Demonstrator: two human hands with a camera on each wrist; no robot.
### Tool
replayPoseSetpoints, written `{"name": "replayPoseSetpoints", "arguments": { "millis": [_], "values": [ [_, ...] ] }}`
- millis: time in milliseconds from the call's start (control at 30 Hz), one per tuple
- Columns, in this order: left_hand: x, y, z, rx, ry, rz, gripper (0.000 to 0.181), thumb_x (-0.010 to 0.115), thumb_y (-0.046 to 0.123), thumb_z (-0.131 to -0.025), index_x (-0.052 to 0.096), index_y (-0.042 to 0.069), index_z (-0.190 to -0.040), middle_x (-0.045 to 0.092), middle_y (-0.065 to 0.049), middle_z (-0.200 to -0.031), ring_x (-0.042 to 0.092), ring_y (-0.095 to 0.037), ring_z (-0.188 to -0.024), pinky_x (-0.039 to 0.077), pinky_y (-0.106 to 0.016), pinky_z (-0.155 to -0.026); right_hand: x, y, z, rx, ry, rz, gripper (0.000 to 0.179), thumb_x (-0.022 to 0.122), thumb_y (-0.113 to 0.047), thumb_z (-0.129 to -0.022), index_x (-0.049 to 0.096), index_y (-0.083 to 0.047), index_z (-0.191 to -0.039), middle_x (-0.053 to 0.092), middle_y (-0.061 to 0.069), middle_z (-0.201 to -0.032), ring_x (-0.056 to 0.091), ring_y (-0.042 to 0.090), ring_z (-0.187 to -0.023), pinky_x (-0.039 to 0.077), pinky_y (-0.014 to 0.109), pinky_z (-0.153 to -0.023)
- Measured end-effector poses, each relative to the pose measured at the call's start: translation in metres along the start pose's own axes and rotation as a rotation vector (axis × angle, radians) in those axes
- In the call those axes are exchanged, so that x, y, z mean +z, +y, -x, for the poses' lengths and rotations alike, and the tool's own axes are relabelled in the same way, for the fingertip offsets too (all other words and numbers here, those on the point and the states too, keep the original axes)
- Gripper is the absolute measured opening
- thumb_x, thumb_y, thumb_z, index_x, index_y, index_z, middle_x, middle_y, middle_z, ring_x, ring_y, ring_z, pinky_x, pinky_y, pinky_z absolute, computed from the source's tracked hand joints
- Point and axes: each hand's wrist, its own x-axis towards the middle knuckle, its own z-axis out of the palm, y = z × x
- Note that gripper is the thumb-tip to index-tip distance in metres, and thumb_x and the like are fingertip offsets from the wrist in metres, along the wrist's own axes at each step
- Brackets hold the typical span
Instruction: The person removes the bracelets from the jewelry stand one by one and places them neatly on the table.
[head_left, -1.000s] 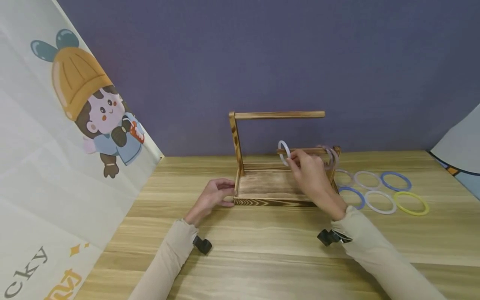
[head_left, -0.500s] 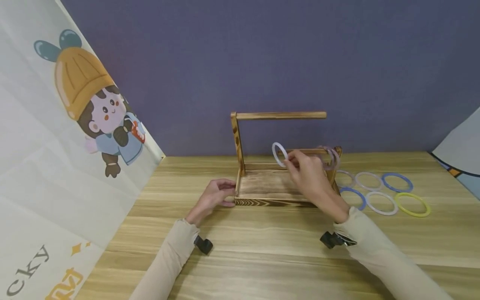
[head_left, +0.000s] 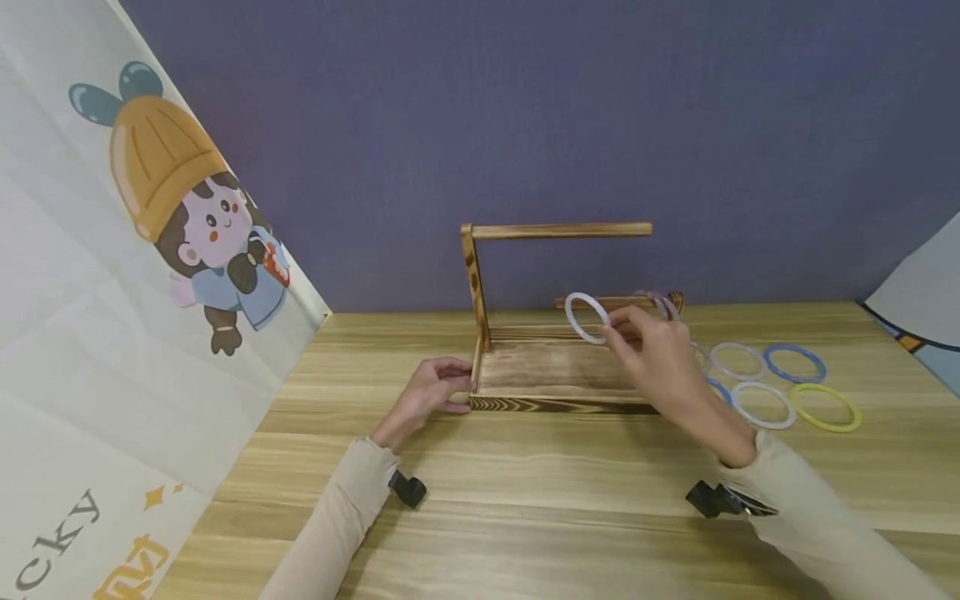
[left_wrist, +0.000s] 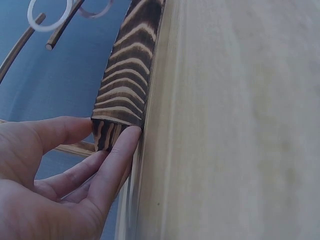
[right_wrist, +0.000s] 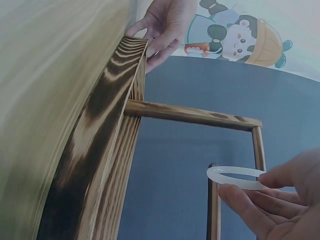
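Observation:
In the head view my right hand [head_left: 663,354] pinches a white ring [head_left: 587,318] between thumb and fingertips. That ring is tilted and held up in front of the lower rod [head_left: 618,302] of a wooden rack [head_left: 551,367]; the right wrist view shows it across the rod's end. One or more pale purple rings [head_left: 663,305] hang on this rod by the right post, partly behind my hand. My left hand [head_left: 431,387] holds the rack's left end; in the left wrist view its thumb and fingers [left_wrist: 116,162] are on either side of the dark-grained corner.
Right of the rack, several rings lie flat on the wooden table [head_left: 525,500], among them a yellow ring [head_left: 825,408], a blue ring [head_left: 793,363] and another white ring [head_left: 763,406]. The rack's longer upper rod [head_left: 562,230] juts rightward from the left post [head_left: 474,287].
The white ring moved left off the lower rod's tip, then back right and toward me with my right hand, turning its face more to the camera. My left hand stayed at the rack.

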Motion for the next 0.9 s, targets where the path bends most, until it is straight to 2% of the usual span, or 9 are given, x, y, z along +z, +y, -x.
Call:
{"name": "replayPoseSetpoints", "arguments": {
  "millis": [100,267,367,467,567,633,767,900],
  "values": [
    [0.000,0.000,0.000,-0.001,0.001,0.001,0.036,0.062,-0.002,-0.094,0.056,-0.011,-0.128,0.059,-0.029,-0.121,0.066,-0.029,-0.098,0.064,-0.043,-0.080,-0.012,0.004,0.008,-0.013,0.008,0.016,0.010,0.067,-0.004,-0.094,0.068,0.001,-0.102,0.074,0.015,-0.087,0.073,0.026,-0.074,0.064,0.037,-0.062],
    [0.000,0.000,0.000,0.002,0.001,-0.005,0.036,0.061,-0.001,-0.094,0.055,-0.011,-0.129,0.059,-0.029,-0.121,0.066,-0.028,-0.097,0.064,-0.043,-0.080,-0.032,0.013,0.022,-0.009,-0.002,0.032,0.012,0.067,-0.004,-0.094,0.068,0.002,-0.105,0.074,0.014,-0.087,0.072,0.025,-0.072,0.056,0.008,-0.064],
    [0.001,0.001,0.000,0.003,0.004,-0.005,0.037,0.061,-0.002,-0.094,0.055,-0.011,-0.129,0.059,-0.029,-0.120,0.067,-0.028,-0.096,0.064,-0.043,-0.079,-0.044,0.019,0.030,0.011,-0.007,0.057,0.014,0.067,-0.004,-0.094,0.069,0.000,-0.107,0.074,0.013,-0.088,0.071,0.023,-0.073,0.048,-0.002,-0.066],
    [0.001,0.002,0.001,0.003,0.011,-0.001,0.036,0.062,-0.002,-0.093,0.056,-0.011,-0.128,0.061,-0.028,-0.118,0.067,-0.027,-0.095,0.065,-0.042,-0.078,-0.057,0.027,0.038,0.027,0.005,0.073,0.015,0.068,-0.005,-0.094,0.070,-0.001,-0.108,0.074,0.012,-0.087,0.069,0.006,-0.073,0.048,-0.002,-0.065],
    [0.002,0.002,0.000,0.004,0.020,0.003,0.035,0.062,-0.002,-0.092,0.057,-0.010,-0.126,0.062,-0.025,-0.115,0.067,-0.026,-0.093,0.065,-0.042,-0.076,-0.069,0.034,0.045,0.030,0.022,0.076,0.016,0.069,-0.004,-0.093,0.071,0.000,-0.108,0.075,0.014,-0.086,0.059,-0.016,-0.074,0.047,-0.002,-0.064],
    [0.001,0.002,0.000,0.007,0.020,0.007,0.034,0.062,-0.002,-0.093,0.058,-0.010,-0.126,0.063,-0.025,-0.115,0.067,-0.026,-0.093,0.065,-0.042,-0.076,-0.075,0.039,0.048,0.019,0.044,0.091,0.018,0.070,-0.002,-0.091,0.072,0.002,-0.108,0.074,0.016,-0.085,0.052,-0.025,-0.074,0.046,-0.003,-0.062],
    [0.001,0.001,0.000,0.006,0.009,0.009,0.035,0.061,-0.002,-0.094,0.056,-0.010,-0.128,0.061,-0.027,-0.118,0.067,-0.025,-0.093,0.065,-0.043,-0.078,-0.085,0.049,0.054,-0.007,0.070,0.128,0.020,0.072,0.001,-0.088,0.072,0.004,-0.108,0.074,0.016,-0.083,0.051,-0.026,-0.071,0.045,-0.003,-0.058],
    [0.001,0.000,-0.001,0.000,0.008,0.013,0.036,0.061,-0.002,-0.094,0.056,-0.010,-0.129,0.060,-0.027,-0.120,0.067,-0.025,-0.094,0.064,-0.043,-0.079,-0.093,0.056,0.060,-0.006,0.040,0.141,0.018,0.072,0.002,-0.088,0.073,0.003,-0.105,0.073,0.013,-0.079,0.054,-0.021,-0.067,0.046,0.002,-0.052]
  ]
}}
